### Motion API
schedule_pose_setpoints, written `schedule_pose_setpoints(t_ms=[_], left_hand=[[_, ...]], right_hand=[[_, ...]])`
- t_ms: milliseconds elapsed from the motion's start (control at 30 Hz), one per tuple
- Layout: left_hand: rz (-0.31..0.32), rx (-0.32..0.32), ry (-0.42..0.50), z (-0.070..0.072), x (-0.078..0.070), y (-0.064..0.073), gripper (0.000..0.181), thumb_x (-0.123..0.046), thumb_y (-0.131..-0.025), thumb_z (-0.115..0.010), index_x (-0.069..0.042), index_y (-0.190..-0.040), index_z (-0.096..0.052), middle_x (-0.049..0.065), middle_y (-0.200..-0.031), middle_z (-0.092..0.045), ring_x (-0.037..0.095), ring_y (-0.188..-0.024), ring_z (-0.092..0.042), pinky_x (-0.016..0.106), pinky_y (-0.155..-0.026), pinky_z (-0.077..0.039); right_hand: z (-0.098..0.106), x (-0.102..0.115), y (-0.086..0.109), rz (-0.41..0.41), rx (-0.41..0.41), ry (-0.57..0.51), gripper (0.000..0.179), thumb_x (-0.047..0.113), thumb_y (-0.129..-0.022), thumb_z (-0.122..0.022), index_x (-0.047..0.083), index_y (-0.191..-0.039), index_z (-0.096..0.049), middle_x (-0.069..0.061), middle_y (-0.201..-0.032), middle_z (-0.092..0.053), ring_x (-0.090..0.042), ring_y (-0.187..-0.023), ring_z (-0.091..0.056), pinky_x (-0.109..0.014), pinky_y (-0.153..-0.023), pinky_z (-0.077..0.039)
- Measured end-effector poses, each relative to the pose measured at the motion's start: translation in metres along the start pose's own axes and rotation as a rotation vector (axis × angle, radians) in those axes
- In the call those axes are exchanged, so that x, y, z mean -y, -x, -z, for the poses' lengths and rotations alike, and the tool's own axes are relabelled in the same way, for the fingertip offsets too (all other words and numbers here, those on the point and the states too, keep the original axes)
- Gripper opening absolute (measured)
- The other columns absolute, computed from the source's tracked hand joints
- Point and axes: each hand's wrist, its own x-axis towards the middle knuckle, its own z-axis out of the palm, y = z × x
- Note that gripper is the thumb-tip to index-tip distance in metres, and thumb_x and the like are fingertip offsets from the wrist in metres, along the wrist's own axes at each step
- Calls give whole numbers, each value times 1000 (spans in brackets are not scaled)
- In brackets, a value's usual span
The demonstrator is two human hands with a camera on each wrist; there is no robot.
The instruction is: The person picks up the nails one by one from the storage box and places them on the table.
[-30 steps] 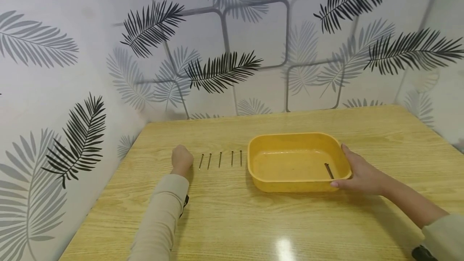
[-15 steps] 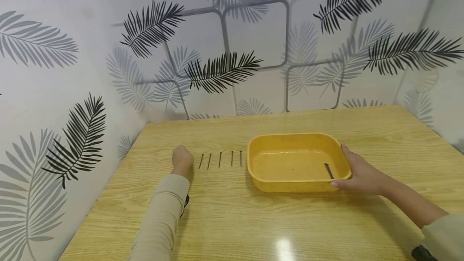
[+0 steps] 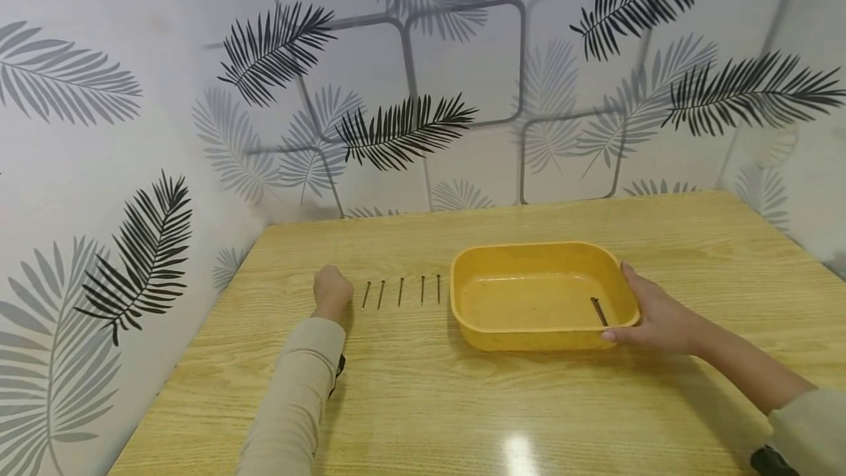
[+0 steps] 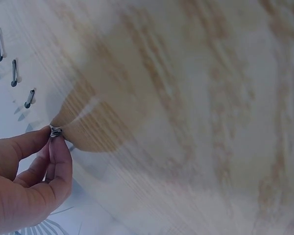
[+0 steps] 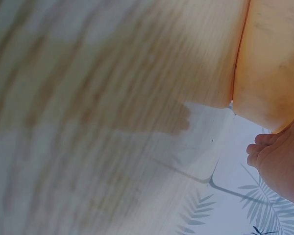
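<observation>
In the left wrist view, my left hand (image 4: 32,181) pinches a small metal screw (image 4: 55,131) between thumb and fingertips, down at the tabletop. The head view shows this hand at the left end of a row, its back hiding the pinched screw. Several long dark screws (image 3: 400,292) lie side by side to its right, heads pointing away from me. Right of the row stands a yellow plastic tub (image 3: 529,340). My right hand (image 3: 661,318) grips its near right corner, thumb on the front rim. Inside, near that corner, are dark screws (image 3: 598,311) lying close together.
Everything rests on a light wood-grain table (image 3: 423,402). A wall (image 3: 463,167) with a leaf pattern borders its back edge and left side. The tub's raised rim stands between the screw row and my right hand.
</observation>
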Motion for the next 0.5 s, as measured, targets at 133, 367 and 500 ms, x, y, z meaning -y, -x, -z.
schedule_pose_setpoints(t_ms=[133,367,500], left_hand=[[34,74,2,42,-34,40,13,4,-80,-45,1,-70,-53,22,-78,-60,24,-58,-48,32,-48,-44],[52,114,0,94,-75,88,26,10,-72,-46,-7,-56,-37,10,-63,-45,18,-53,-37,22,-40,-30],[52,123,67,105,-80,92,25,3,-75,-51,-9,-58,-37,3,-57,-38,16,-51,-35,24,-43,-30]], right_hand=[[-1,-1,0,18,-15,17,112,31,-74,-76,-13,-143,0,-39,-145,-17,-53,-129,-27,-33,-111,-24],[0,-1,0,6,-6,-2,114,32,-73,-76,-14,-142,2,-41,-144,-13,-56,-130,-21,-58,-109,-21],[0,-2,0,9,-8,13,113,32,-73,-76,-14,-143,0,-40,-145,-15,-55,-130,-23,-49,-112,-21]])
